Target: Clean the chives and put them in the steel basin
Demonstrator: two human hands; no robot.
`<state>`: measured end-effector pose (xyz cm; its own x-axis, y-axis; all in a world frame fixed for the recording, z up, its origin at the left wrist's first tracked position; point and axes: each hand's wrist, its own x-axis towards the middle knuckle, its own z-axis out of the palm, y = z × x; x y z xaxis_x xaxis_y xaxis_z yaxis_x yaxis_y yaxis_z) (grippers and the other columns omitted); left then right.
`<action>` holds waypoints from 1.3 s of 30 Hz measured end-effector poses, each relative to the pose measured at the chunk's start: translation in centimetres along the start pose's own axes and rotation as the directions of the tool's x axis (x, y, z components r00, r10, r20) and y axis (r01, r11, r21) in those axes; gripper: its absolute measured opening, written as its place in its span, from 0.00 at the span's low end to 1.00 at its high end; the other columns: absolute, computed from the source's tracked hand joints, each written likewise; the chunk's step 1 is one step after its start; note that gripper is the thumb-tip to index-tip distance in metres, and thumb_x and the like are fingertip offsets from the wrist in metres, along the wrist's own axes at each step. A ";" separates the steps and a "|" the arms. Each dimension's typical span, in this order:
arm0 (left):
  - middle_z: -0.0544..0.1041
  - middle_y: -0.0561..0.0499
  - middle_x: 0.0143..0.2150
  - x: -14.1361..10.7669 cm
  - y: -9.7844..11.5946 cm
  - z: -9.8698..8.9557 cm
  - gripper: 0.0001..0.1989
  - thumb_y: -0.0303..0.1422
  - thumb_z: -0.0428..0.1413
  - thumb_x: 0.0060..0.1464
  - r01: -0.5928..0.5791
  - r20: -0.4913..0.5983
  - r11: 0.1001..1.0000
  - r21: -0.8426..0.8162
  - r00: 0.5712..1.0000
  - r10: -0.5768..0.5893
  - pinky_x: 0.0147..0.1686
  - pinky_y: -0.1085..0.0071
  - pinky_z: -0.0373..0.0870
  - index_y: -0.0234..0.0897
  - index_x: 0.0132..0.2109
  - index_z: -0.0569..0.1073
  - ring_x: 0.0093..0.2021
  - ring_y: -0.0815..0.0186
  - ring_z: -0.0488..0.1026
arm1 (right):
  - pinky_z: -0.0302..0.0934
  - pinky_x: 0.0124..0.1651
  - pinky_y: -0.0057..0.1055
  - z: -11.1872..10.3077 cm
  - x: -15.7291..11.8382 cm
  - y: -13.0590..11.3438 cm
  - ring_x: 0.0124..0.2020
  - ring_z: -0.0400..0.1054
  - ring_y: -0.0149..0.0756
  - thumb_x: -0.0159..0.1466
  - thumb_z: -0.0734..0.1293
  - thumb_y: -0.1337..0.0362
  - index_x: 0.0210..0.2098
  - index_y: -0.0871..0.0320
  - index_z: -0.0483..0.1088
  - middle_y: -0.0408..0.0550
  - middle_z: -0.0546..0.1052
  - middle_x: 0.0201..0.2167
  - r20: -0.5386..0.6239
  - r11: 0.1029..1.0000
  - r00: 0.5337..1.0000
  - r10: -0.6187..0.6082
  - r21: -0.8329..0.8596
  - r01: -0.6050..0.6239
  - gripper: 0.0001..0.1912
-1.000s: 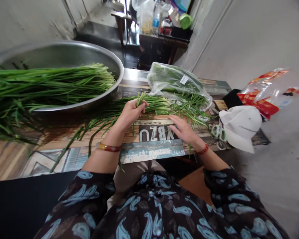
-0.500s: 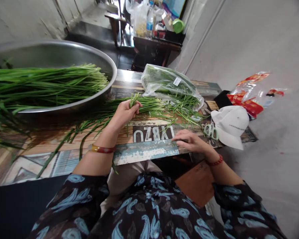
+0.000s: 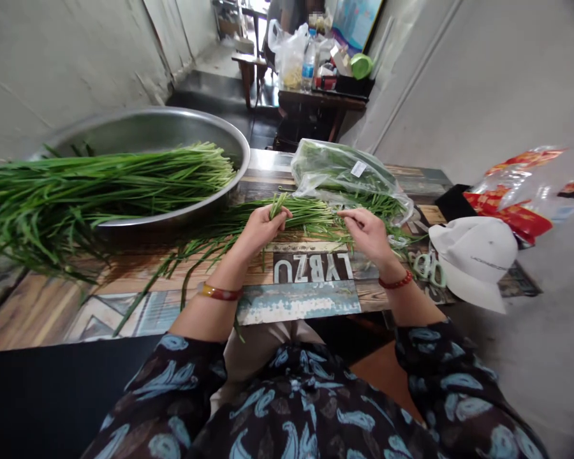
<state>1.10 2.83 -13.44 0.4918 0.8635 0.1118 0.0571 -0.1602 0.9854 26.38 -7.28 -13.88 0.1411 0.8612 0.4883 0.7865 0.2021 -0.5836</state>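
R hand [image 3: 366, 234] has moved up from table edge, fingers pinched, can't tell if they hold a strand; L hand [image 3: 261, 233] closes round chive bunch [image 3: 306, 213]. Steel basin [image 3: 148, 127] holds more chives [image 3: 110, 182].

Left: steel basin [image 3: 148, 131] sat on the table [image 3: 38, 312], chives [image 3: 100, 182] in it, hanging over its rim.
Middle: loose chives [image 3: 291, 213] lay on the table, just right of the basin.
Far: plastic bag [image 3: 344, 169] lay behind them, touching them.
Right: scissors [image 3: 428, 268] lay just left of a cap [image 3: 473, 255].
Farther: bottle [image 3: 309, 69] stood on a side table [image 3: 320, 100].
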 end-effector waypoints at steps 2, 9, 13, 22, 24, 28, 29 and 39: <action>0.66 0.56 0.21 -0.1 0.0 0.0 0.12 0.39 0.55 0.54 -0.002 -0.009 1.000 0.013 1.000 0.002 0.20 0.76 0.53 0.33 0.36 0.75 0.20 0.73 0.58 | 0.68 0.50 0.39 1.6 1.8 -0.1 0.44 0.75 0.40 0.66 0.63 0.62 0.41 0.55 0.79 0.50 0.82 0.41 -0.001 1.000 1.000 -0.010 0.020 0.010 0.12; 0.64 0.56 0.21 -0.3 0.1 0.4 0.16 0.43 0.54 0.57 0.010 0.043 0.999 0.050 0.999 -0.013 0.21 0.75 0.53 0.33 0.35 0.75 0.21 0.73 0.57 | 0.64 0.53 0.44 4.7 5.2 2.5 0.47 0.72 0.46 0.67 0.63 0.62 0.44 0.55 0.79 0.53 0.81 0.46 0.074 0.967 0.996 -0.052 -0.247 0.069 0.12; 0.65 0.56 0.22 -0.4 0.1 0.5 0.15 0.42 0.54 0.57 0.016 0.047 0.997 0.074 0.999 -0.019 0.22 0.75 0.54 0.33 0.35 0.75 0.22 0.72 0.59 | 0.63 0.50 0.46 4.7 4.5 2.8 0.45 0.70 0.48 0.65 0.66 0.61 0.37 0.55 0.79 0.54 0.80 0.42 0.064 0.944 0.998 -0.002 -0.329 0.023 0.09; 0.64 0.57 0.22 -1.1 1.0 0.8 0.14 0.42 0.58 0.55 0.048 -0.101 0.998 -0.044 0.993 -0.053 0.20 0.74 0.52 0.35 0.37 0.75 0.20 0.74 0.57 | 0.63 0.36 0.31 3.8 3.2 1.2 0.29 0.69 0.34 0.68 0.62 0.54 0.34 0.56 0.73 0.43 0.77 0.26 0.071 0.965 0.993 0.099 0.237 -0.113 0.14; 0.63 0.57 0.22 -1.3 1.2 0.8 0.14 0.42 0.58 0.55 0.036 -0.149 0.997 -0.073 0.988 -0.047 0.20 0.74 0.51 0.35 0.39 0.76 0.20 0.74 0.56 | 0.61 0.35 0.31 3.6 3.2 0.7 0.28 0.69 0.34 0.68 0.61 0.55 0.31 0.56 0.71 0.42 0.75 0.24 0.084 0.972 0.995 0.055 0.222 -0.072 0.15; 0.69 0.55 0.25 -1.4 1.1 0.7 0.14 0.41 0.59 0.57 -0.042 -0.174 0.998 0.057 0.983 0.051 0.24 0.73 0.58 0.36 0.41 0.79 0.23 0.72 0.62 | 0.61 0.37 0.31 3.2 3.1 -0.9 0.29 0.68 0.33 0.70 0.60 0.55 0.29 0.55 0.69 0.43 0.73 0.24 0.043 0.976 0.995 -0.092 0.204 0.081 0.16; 0.72 0.53 0.27 -1.4 1.0 0.8 0.13 0.41 0.59 0.57 -0.069 -0.161 0.990 0.122 0.983 0.089 0.27 0.73 0.61 0.36 0.41 0.80 0.26 0.70 0.65 | 0.61 0.37 0.30 3.1 3.1 -1.4 0.29 0.68 0.33 0.71 0.59 0.56 0.29 0.55 0.68 0.43 0.73 0.24 0.045 0.970 0.991 -0.127 0.216 0.114 0.16; 0.74 0.52 0.28 -1.0 0.3 1.2 0.10 0.37 0.61 0.55 -0.110 0.074 0.944 0.310 0.993 0.092 0.33 0.71 0.64 0.35 0.31 0.78 0.31 0.67 0.69 | 0.62 0.36 0.30 3.3 2.7 -2.9 0.28 0.68 0.32 0.71 0.60 0.56 0.32 0.56 0.72 0.43 0.75 0.26 0.118 0.932 0.987 -0.112 0.356 0.063 0.15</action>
<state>1.65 1.40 -13.44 0.5576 0.8075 0.1923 0.2690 -0.3950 0.8784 22.50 -4.02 -13.05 -0.0197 0.8820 0.4708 0.5280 0.4091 -0.7442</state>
